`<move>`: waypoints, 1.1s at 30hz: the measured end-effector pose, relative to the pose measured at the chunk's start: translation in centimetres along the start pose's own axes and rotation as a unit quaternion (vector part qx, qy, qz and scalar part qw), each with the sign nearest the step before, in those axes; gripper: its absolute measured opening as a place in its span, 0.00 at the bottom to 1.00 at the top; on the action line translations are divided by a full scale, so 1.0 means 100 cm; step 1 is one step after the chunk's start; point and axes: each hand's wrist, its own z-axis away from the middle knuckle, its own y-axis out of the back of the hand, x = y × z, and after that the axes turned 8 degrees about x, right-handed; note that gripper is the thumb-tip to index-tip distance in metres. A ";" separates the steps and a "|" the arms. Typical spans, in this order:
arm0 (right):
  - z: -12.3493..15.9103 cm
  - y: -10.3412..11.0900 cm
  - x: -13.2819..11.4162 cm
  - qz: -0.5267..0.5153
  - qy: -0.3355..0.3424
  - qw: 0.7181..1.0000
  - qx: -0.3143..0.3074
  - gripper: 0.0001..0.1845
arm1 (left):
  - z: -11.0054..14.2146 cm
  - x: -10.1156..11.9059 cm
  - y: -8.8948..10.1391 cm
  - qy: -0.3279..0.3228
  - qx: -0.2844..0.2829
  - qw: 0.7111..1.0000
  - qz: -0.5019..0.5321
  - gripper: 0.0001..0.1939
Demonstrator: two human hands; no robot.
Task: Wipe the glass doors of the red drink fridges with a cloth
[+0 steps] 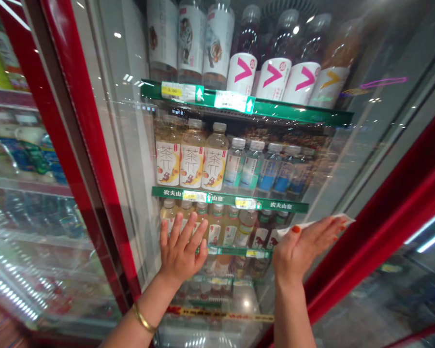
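My left hand (181, 249) lies flat with its fingers spread on the glass door (130, 145) of a red-framed drinks cooler. My right hand (308, 241) presses a white cloth (344, 220) against the same glass, low on the right, near the red frame (384, 212). A thin gold bangle (144, 319) circles my left wrist. Behind the glass, green shelves (239, 104) carry rows of bottled drinks.
The top shelf holds white-labelled bottles with pink chevrons (273, 72). The middle shelf has tea bottles (192, 157) and small water bottles (253, 164). Another cooler door (29, 193) with blurred goods stands to the left. Light reflections cover the glass.
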 end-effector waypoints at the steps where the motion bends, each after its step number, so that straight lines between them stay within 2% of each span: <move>1: -0.012 -0.005 -0.017 -0.005 0.013 1.000 0.005 0.42 | 0.000 0.000 0.000 0.000 0.001 1.000 0.001 0.42; 3: -0.010 -0.011 -0.053 -0.021 0.080 0.997 -0.013 0.43 | 0.000 0.000 -0.001 0.000 0.002 1.000 0.002 0.41; 5: 0.019 -0.010 -0.076 -0.040 0.164 0.984 -0.052 0.45 | 0.000 0.001 -0.001 0.001 0.001 1.000 0.001 0.42; 6: 0.040 -0.006 -0.079 -0.045 0.199 0.977 -0.067 0.46 | 0.000 0.001 -0.001 0.002 -0.001 1.000 0.000 0.42; 8: 0.078 0.003 -0.064 -0.039 0.229 0.970 -0.076 0.46 | -0.001 0.001 0.001 0.003 -0.008 1.000 0.002 0.42; 10: 0.094 0.012 -0.029 -0.020 0.194 0.978 -0.069 0.46 | -0.003 0.001 0.006 0.008 -0.023 1.000 0.016 0.42; 12: 0.077 0.014 0.010 -0.011 0.119 0.991 -0.060 0.45 | -0.003 -0.001 0.012 0.012 -0.045 0.998 0.041 0.43; 14: 0.037 0.011 0.030 -0.011 0.052 0.998 -0.039 0.43 | -0.002 -0.005 0.019 0.017 -0.054 0.997 0.059 0.44; 16: -0.006 0.003 0.022 -0.015 0.037 0.999 -0.006 0.42 | 0.004 -0.011 0.022 0.035 -0.040 0.998 0.045 0.45; 18: -0.028 -0.005 -0.013 -0.020 0.066 0.998 -0.008 0.43 | 0.011 -0.017 0.021 0.056 -0.022 0.998 0.004 0.44; 20: -0.017 -0.009 -0.057 -0.035 0.131 0.990 -0.045 0.45 | 0.018 -0.022 0.017 0.059 -0.012 0.998 -0.031 0.44; 22: 0.017 -0.007 -0.088 -0.068 0.246 0.963 -0.080 0.44 | 0.023 -0.023 0.012 0.049 -0.004 0.998 -0.047 0.43; 24: 0.056 -0.001 -0.095 -0.095 0.351 0.925 -0.107 0.35 | 0.026 -0.024 0.009 0.044 -0.001 0.998 -0.045 0.42; 25: 0.071 0.003 -0.090 -0.101 0.378 0.913 -0.114 0.31 | 0.026 -0.024 0.009 0.044 -0.003 0.998 -0.039 0.42; 27: 0.082 0.009 -0.072 -0.098 0.386 0.910 -0.114 0.31 | 0.026 -0.025 0.012 0.051 -0.010 0.998 -0.021 0.41; 29: 0.071 0.009 -0.060 -0.081 0.351 0.928 -0.100 0.38 | 0.026 -0.027 0.018 0.059 -0.017 0.998 0.019 0.41; 31: 0.049 0.002 -0.068 -0.060 0.294 0.950 -0.088 0.46 | 0.028 -0.030 0.024 0.064 -0.013 0.995 0.074 0.40; 33: 0.030 -0.009 -0.095 -0.050 0.260 0.959 -0.095 0.47 | 0.031 -0.032 0.029 0.076 -0.012 0.992 0.096 0.38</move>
